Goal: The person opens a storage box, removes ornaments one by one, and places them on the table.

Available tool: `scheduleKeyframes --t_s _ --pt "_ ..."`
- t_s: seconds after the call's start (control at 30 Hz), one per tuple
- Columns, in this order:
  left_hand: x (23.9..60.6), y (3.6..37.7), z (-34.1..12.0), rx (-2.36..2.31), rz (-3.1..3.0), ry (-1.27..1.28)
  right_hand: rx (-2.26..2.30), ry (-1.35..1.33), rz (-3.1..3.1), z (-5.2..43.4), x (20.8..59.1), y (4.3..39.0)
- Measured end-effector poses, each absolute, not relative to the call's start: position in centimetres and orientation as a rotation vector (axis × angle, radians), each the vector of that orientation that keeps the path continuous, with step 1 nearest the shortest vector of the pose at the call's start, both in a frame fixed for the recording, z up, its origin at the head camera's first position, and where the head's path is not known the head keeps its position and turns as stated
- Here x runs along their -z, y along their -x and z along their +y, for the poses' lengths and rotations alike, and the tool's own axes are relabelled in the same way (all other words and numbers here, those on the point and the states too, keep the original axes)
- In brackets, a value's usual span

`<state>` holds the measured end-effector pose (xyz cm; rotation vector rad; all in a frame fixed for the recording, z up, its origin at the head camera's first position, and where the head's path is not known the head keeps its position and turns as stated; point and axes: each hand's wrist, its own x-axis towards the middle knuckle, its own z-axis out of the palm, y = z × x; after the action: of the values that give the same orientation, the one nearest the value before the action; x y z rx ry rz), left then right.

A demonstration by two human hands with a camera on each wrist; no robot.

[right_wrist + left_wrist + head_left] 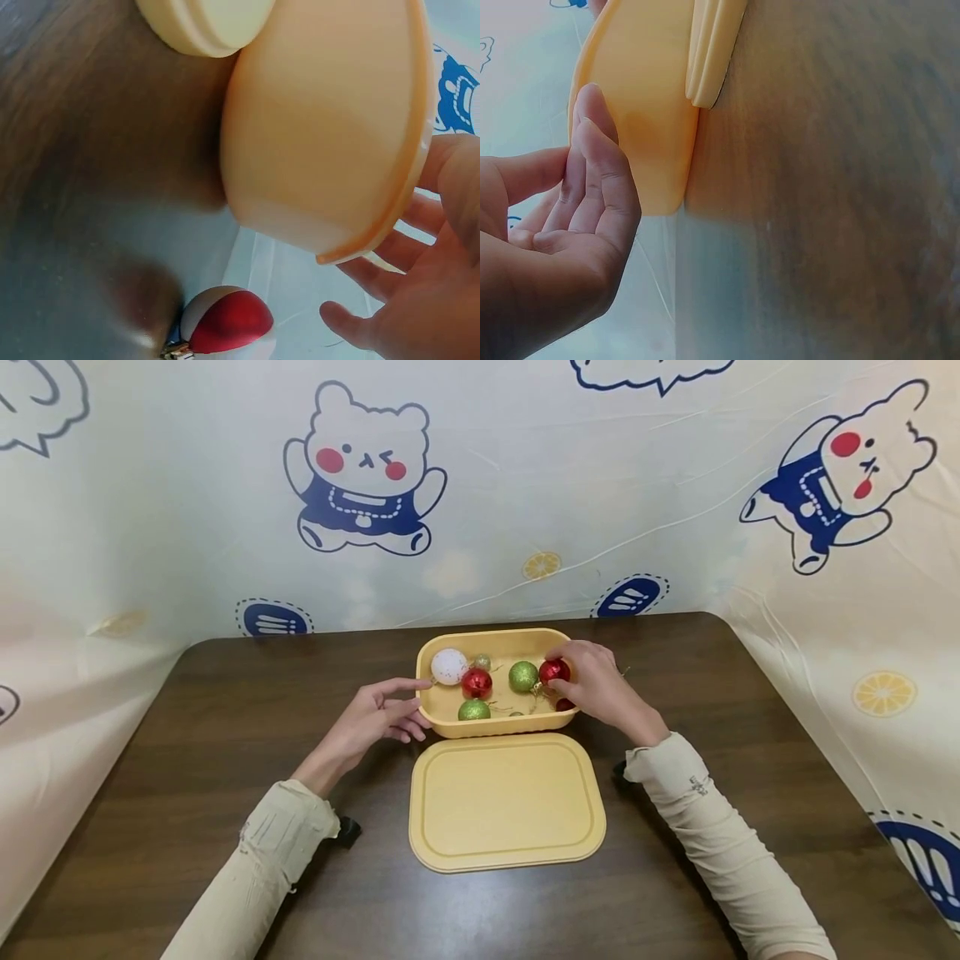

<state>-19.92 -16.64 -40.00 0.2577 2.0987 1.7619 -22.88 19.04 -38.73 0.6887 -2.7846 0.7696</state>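
A yellow box (pixel 491 637) stands open on the brown table, its lid (pixel 506 802) lying flat in front of it. Inside are a white glitter ball (pixel 449 666), a red ball (pixel 476 682), two green balls (pixel 523 676) (pixel 474 710) and a small gold one (pixel 482 661). My right hand (pixel 558 664) holds a shiny red ball (pixel 555 671) over the box's right end. In the right wrist view my right hand (pixel 405 300) reaches over the rim, and a red-and-white ball (pixel 229 322) lies on the table beside the box (pixel 322 127). My left hand (pixel 416 710) touches the box's left wall (pixel 645 112) with relaxed fingers (pixel 585 187).
The table (pixel 187 760) is dark wood with rounded corners. A printed cloth with cartoon bears (pixel 363 468) hangs close behind and along both sides. The lid's edge (pixel 712 45) lies against the box's front.
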Motion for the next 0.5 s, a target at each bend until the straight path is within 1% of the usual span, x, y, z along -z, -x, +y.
scheduleKeyframes --t_s 0.27,0.5 --pt "39.9 19.9 -16.6 -1.755 2.099 -0.241 -0.909 -0.706 -2.787 18.9 37.8 22.2" --pt "39.9 19.9 -16.6 -1.759 2.094 -0.25 -0.942 -0.714 -2.775 18.8 37.3 21.8"
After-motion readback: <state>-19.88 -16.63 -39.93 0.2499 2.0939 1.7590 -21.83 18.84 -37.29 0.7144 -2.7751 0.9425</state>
